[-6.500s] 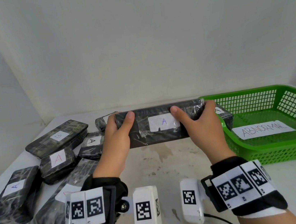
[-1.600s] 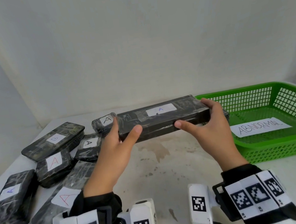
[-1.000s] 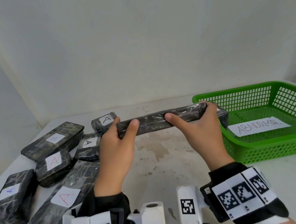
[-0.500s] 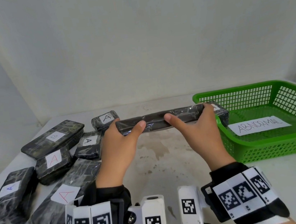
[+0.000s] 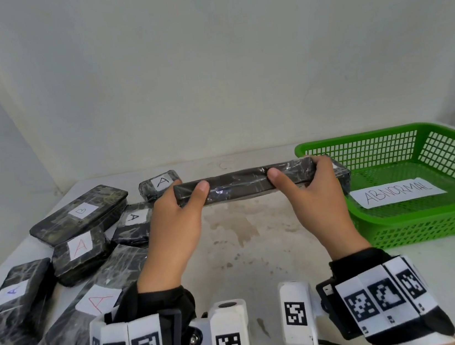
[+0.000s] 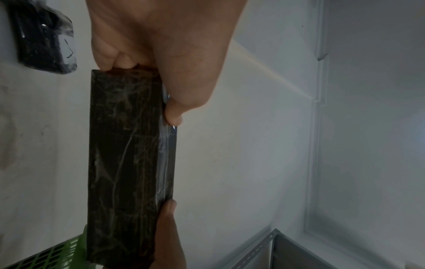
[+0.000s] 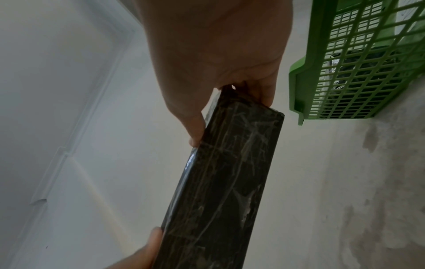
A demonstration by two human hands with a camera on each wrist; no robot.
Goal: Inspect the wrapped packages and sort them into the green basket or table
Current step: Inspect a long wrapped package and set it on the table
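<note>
I hold a long black wrapped package (image 5: 239,183) level above the table, one narrow side facing me and no label showing. My left hand (image 5: 180,207) grips its left end, thumb on the near side. My right hand (image 5: 308,182) grips its right end the same way. In the left wrist view the package (image 6: 128,160) runs away from my left hand (image 6: 142,67); in the right wrist view the package (image 7: 223,185) runs from my right hand (image 7: 230,102). The green basket (image 5: 429,221) stands at the right, with a paper reading ABNORMAL (image 5: 396,192) inside.
Several black wrapped packages lie at the left of the table, labelled A (image 5: 81,245), A (image 5: 10,293), A (image 5: 98,302), A (image 5: 161,182) or B (image 5: 81,212). Another package (image 5: 342,174) lies behind my right hand by the basket's corner. The stained tabletop (image 5: 244,242) shows below my hands.
The package has been rolled in both hands: its labelled face, which faced me and then lay on top, is now out of sight, and a narrow side faces me.
</note>
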